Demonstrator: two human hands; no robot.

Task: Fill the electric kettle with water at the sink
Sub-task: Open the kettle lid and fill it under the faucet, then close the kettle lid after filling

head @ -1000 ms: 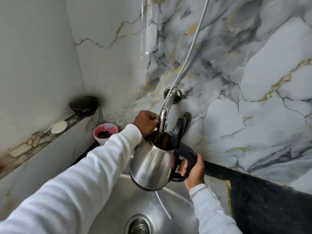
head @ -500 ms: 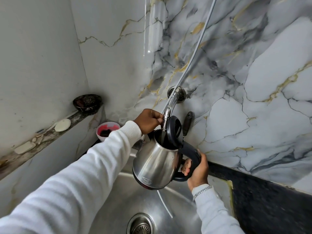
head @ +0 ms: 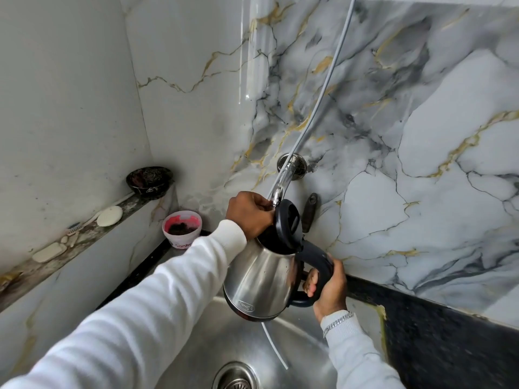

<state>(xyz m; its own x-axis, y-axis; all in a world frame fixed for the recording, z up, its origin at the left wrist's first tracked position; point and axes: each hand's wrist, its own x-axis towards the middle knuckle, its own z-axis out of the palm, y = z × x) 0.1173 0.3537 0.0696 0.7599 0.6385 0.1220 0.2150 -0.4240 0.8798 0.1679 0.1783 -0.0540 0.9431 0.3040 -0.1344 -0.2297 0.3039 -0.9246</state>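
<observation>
Marble-patterned wall panels veined in grey and gold back a stainless-steel sink [head: 196, 346] in a kitchen corner. At far left, a narrow ledge [head: 84, 240] carries pale soap bars [head: 49, 252], a toothbrush [head: 81, 224] and a dark bowl [head: 148, 181] set in the corner. Just below the ledge, a small white tub [head: 182, 228] with pink and dark contents stands on the dark worktop [head: 449, 341] edge beside the basin. A person in white sleeves reaches over the sink: the left hand [head: 248, 213] is raised to the tip of the wall-mounted tap [head: 283, 178], its fingers curled together around the spout end. Directly beneath the tap, the electric kettle [head: 261, 279] is held in the air above the basin, tilted, its black lid [head: 288, 223] flipped up and the open mouth close under the spout. A thin grey hose [head: 334, 68] runs up the wall from the tap fitting. A dark handle-shaped object [head: 309, 211] hangs against the wall behind the lid. To the right, the right hand [head: 328, 284] has its fingers clamped around the kettle's black handle, a silver bracelet [head: 337, 321] at the wrist. The drain [head: 236, 377] sits at the bottom of the basin, and whether water is flowing cannot be told.
</observation>
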